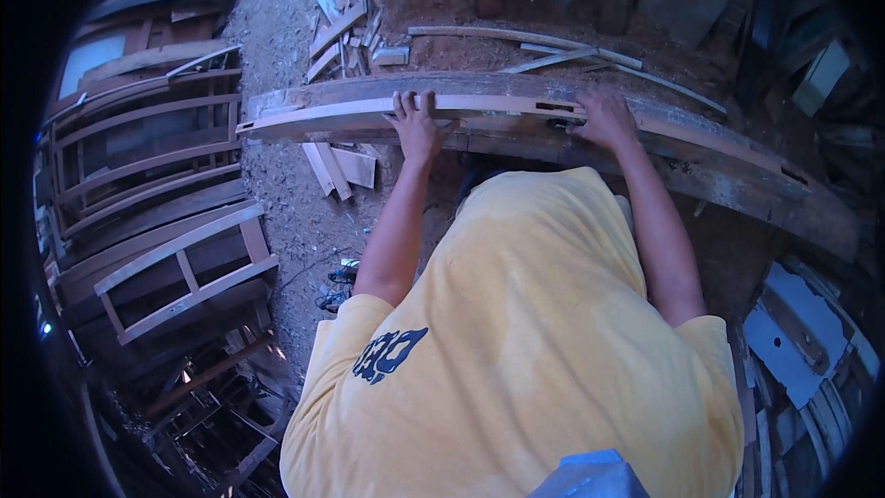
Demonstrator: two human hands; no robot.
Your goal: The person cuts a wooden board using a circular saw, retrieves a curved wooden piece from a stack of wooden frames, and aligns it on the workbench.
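A long wooden piece [498, 105] with cut slots lies along a wide, worn plank bench [701, 175]. My left hand [417, 125] grips this piece left of its middle, with the fingers over its far edge. Farther right, my right hand [604, 120] holds it beside a dark slot, its fingers wrapped at the edge. The left end of the piece, with another small slot, reaches toward the stacked frames. Whatever lies beneath my right fingers is dark and hard to make out.
Wooden frames [184, 272] are stacked at the left. Offcuts [339, 32] and thin strips [525, 37] lie on the dirt floor beyond the bench. Two short boards [350, 168] lie below it. A pale sheet [797, 332] and more planks stand at the right.
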